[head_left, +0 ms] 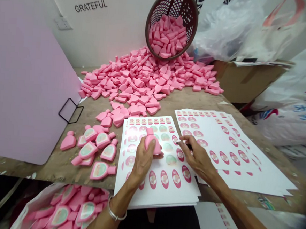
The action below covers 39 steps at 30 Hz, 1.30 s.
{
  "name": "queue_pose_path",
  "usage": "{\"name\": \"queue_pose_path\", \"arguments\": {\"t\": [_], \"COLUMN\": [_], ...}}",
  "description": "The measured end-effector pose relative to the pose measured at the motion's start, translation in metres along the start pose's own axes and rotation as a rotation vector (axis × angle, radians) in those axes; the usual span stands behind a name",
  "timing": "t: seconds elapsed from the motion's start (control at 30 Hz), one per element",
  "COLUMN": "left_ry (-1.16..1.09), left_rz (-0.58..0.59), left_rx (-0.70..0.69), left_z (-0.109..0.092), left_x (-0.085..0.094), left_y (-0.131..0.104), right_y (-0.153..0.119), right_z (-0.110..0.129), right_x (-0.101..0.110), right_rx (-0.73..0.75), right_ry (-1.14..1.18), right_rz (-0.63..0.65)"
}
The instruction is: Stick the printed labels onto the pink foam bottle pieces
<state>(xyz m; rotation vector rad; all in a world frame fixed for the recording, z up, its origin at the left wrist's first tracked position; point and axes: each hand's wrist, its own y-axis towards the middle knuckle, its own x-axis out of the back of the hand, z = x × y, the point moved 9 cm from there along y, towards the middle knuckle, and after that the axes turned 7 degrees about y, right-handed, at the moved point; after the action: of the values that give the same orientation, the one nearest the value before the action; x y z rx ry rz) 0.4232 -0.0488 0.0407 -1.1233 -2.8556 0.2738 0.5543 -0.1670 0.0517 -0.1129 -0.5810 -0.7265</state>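
Though neck-up, pink bottle (149,138) partly behind left fingers (141,145)

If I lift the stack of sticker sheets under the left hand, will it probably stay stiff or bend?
The sticker sheets look thin, so they would probably bend. Their lower edges are uneven, so they may slide apart. They jut past the table's front edge, so a bump there could shift them.

Far on table (195,103): bottle pile (138,82); basket (191,17) at its back, more bottles (169,35) inside. Near: left sheets (162,163), right sheets (220,142) beside them. Left of sheets: few bottles (87,150), then board (27,77). Far right: box (246,84).
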Motion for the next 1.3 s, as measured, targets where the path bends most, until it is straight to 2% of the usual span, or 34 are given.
{"name": "queue_pose_path", "arguments": {"t": [0.07,0.2,0.3,0.43,0.67,0.9,1.0,1.13,1.2,1.3], "left_ry": [0.030,0.067,0.022,0.006,0.060,0.010,-0.030,-0.104,-0.196,-0.337], "left_rz": [0.040,0.140,0.197,0.202,0.204,0.196,0.183,0.174,0.179,0.184], "left_rx": [0.046,0.068,0.097,0.095,0.052,0.066,0.097,0.146,0.188,0.234], "left_z": [0.010,0.027,0.037,0.043,0.045,0.043,0.042,0.041,0.040,0.038], "left_x": [-0.002,-0.018,-0.030,-0.032,-0.030,-0.030,-0.028,-0.024,-0.024,-0.022], "left_y": [-0.011,-0.024,-0.027,-0.025,-0.025,-0.024,-0.024,-0.028,-0.032,-0.037], "right_y": [-0.007,-0.022,-0.028,-0.028,-0.018,-0.020,-0.019,-0.020,-0.021,-0.022], "right_z": [-0.008,-0.007,-0.001,0.004,-0.013,-0.001,-0.005,-0.017,-0.013,0.001], "right_x": [0.005,-0.003,-0.007,-0.007,-0.006,0.001,0.011,0.028,0.025,0.005], "right_rx": [0.107,0.352,0.427,0.455,0.364,0.343,0.186,-0.056,-0.107,-0.127], "right_ry": [-0.167,-0.399,-0.473,-0.481,-0.298,-0.225,-0.028,0.212,0.254,0.283], "right_rz": [-0.033,-0.110,-0.175,-0.174,-0.059,-0.135,-0.129,-0.214,-0.194,-0.071]}}
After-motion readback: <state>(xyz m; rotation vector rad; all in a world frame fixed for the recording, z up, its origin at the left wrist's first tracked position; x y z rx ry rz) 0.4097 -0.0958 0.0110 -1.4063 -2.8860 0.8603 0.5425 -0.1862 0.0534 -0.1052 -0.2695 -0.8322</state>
